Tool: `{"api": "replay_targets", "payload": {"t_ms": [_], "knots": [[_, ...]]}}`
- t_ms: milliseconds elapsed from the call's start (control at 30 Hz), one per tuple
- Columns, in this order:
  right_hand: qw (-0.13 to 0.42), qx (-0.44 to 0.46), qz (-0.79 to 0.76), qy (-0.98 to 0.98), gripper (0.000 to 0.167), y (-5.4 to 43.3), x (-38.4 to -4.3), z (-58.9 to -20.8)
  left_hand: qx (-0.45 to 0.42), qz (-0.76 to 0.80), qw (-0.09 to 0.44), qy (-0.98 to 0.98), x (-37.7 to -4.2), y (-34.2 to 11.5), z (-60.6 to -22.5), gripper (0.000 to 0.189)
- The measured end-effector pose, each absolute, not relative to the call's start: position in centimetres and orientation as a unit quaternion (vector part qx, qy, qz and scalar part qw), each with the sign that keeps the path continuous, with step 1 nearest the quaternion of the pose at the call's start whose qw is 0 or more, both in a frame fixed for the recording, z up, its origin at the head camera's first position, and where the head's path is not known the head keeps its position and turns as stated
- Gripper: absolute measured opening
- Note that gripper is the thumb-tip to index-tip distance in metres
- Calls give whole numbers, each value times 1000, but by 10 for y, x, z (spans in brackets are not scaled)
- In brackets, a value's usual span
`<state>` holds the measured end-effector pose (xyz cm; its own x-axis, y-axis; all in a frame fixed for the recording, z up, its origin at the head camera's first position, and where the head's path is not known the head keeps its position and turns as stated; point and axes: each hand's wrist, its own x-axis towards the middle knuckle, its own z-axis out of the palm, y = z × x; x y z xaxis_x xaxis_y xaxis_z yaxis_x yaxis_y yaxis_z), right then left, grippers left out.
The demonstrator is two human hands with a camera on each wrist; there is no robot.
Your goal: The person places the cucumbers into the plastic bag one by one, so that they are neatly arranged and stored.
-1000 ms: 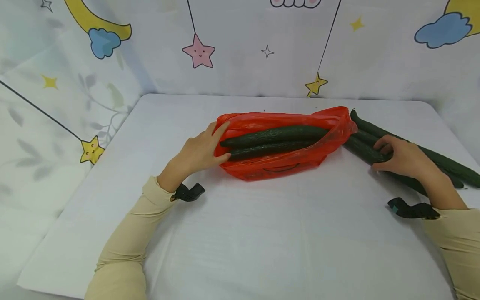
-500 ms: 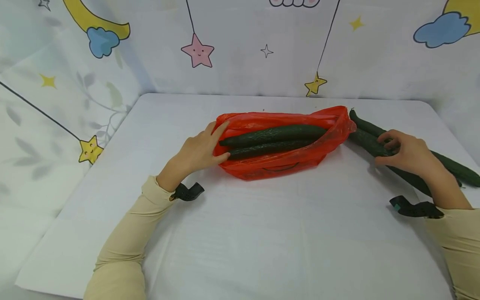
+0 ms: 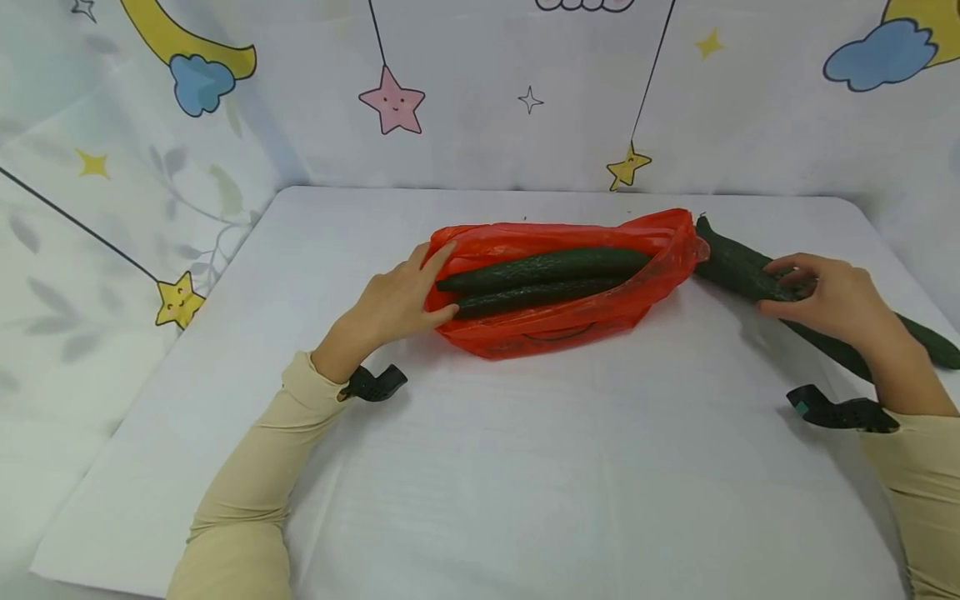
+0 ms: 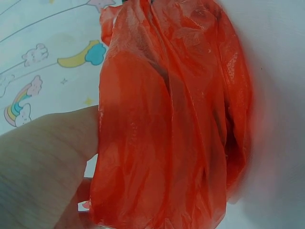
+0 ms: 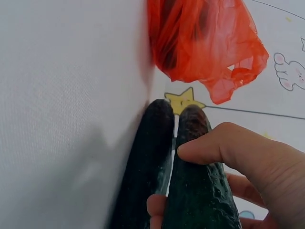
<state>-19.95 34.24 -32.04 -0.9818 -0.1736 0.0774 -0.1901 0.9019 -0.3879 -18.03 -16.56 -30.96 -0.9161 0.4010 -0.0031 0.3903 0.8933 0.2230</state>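
A red plastic bag (image 3: 540, 333) lies on its side in the head view, with two long green cucumbers (image 3: 555, 268) showing through its opening. My left hand (image 3: 392, 300) grips the bag's left end, thumb near the lower edge and fingers at the upper one; the left wrist view shows the crumpled film covering part of those fingers. Right of the bag, my right hand (image 3: 840, 302) holds a cucumber (image 5: 202, 191), thumb on top and fingertips curled round underneath. Beside it, close along the white surface, runs another cucumber (image 5: 147, 167).
More cucumber length (image 3: 930, 342) shows past the right wrist at the table's right. The white table (image 3: 525, 483) spreads in front of the bag. A patterned backdrop (image 3: 465, 100) rises behind the table's far edge. Black wrist devices (image 3: 840, 410) sit at both cuffs.
My right hand has shifted slightly right and away from me, and the cucumbers under it now lie closer together in view. My left hand and the bag hold nearly the same place.
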Motion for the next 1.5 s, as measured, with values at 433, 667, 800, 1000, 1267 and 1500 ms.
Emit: {"api": "replay_targets", "payload": {"t_ms": [433, 667, 800, 1000, 1267, 1500], "knots": [[51, 61, 197, -977, 51, 341, -199, -311, 201, 108, 24, 973, -180, -168, -308, 85], [56, 51, 205, -976, 52, 332, -195, -306, 201, 105, 24, 974, -181, -169, -307, 84], [63, 53, 204, -975, 52, 323, -193, -302, 202, 102, 26, 974, -182, -169, -307, 84], [83, 69, 207, -972, 50, 312, -186, -293, 201, 103, 28, 974, -182, -169, -308, 84], [87, 71, 208, -972, 50, 294, -179, -282, 202, 104, 28, 973, -182, -169, -309, 83], [69, 85, 204, -973, 52, 279, -176, -275, 205, 105, 24, 973, -182, -167, -311, 83]]}}
